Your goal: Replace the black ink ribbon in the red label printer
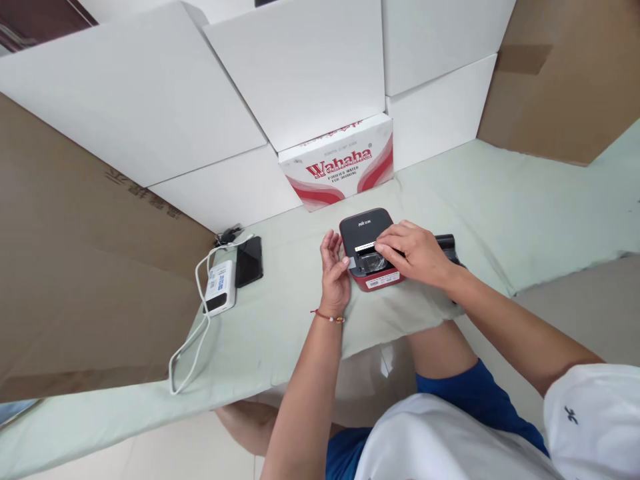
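A black and red label printer [367, 235] lies on the green cloth in front of me. Its top has a slot-like opening, with a white label strip at the edge and some clear plastic [374, 261] inside. My left hand [335, 273] is upright at the printer's left side, fingers loosely apart, thumb touching its edge by a small grey tab. Over the printer's right side reaches my right hand [413, 252], with thumb and fingertips pressed together at the opening near the strip. Whatever is between those fingertips is hidden.
A black object [447, 245], partly covered by my right wrist, lies right of the printer. A Wahaha carton [337, 163] stands behind, against white boxes [300, 67]. At left are a white power bank [220, 283], a white cable [201, 327], a black phone [249, 262] and a brown carton [90, 267].
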`<state>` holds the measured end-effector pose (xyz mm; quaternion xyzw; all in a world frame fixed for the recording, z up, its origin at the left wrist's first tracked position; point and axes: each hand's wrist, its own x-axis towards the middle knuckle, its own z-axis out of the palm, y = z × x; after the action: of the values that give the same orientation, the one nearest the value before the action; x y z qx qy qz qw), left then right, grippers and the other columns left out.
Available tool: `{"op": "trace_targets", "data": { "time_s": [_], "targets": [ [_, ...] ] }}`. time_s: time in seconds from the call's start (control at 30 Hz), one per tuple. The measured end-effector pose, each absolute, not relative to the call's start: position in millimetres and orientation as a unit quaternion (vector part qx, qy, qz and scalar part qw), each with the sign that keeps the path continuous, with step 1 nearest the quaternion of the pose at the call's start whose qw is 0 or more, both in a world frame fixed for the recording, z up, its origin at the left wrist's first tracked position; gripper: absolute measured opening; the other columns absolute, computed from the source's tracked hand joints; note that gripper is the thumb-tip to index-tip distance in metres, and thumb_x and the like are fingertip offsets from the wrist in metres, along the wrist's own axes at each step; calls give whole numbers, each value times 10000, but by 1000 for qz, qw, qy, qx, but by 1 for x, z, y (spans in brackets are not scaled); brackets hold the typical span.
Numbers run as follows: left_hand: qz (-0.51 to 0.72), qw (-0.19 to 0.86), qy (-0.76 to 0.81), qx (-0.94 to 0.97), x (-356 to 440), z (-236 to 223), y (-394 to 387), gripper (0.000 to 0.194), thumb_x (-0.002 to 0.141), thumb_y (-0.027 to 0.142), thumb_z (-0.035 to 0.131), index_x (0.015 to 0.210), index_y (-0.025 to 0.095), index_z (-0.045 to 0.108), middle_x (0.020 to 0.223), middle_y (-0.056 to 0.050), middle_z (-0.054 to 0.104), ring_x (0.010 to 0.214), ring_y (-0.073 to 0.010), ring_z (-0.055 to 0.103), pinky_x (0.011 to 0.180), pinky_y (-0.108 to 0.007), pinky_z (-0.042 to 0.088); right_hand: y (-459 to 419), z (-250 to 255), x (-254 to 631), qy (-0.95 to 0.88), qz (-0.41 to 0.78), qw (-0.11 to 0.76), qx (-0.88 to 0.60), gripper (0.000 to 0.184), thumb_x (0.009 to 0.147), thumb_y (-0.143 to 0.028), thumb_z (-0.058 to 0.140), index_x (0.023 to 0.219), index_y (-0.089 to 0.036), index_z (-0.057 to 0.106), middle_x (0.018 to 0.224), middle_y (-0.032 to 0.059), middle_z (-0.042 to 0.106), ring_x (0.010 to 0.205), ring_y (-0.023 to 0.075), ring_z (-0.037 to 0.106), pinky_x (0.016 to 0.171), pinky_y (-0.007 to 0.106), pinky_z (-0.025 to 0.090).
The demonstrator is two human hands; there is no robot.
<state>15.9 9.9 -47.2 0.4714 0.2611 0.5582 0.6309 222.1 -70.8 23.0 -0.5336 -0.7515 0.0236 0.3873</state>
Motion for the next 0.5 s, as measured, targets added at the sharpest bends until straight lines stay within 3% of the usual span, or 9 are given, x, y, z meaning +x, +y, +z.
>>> {"op": "trace_targets", "data": {
  "time_s": [0.13,0.3,0.5],
  "targets": [
    [562,626,283,461,17,-46,9,947,689,386,921,1548,446,527,1754,-24,413,1739,-328,274,1437,-512,227,-92,15,218,-777,48,464,-423,261,1122,-259,559,1217,-203,796,1236,86,846,1154,216,773,1043,398,605],
    [540,629,286,480,16,-42,8,1177,690,368,939,1672,543,314,1854,28,272,1800,-249,80,1457,-498,108,-106,15,222,-800,29,466,-377,194,1086,-201,617,1169,-194,793,1171,92,858,1068,201,807,976,367,640],
    [524,638,282,488,14,-43,7,1128,724,405,965,1646,577,340,1880,54,204,1802,-250,62,1456,-497,129,-91,33,226,-786,50,413,-458,305,1124,-328,546,1048,-221,822,1095,52,874,983,186,816,866,312,592]
  ]
}}
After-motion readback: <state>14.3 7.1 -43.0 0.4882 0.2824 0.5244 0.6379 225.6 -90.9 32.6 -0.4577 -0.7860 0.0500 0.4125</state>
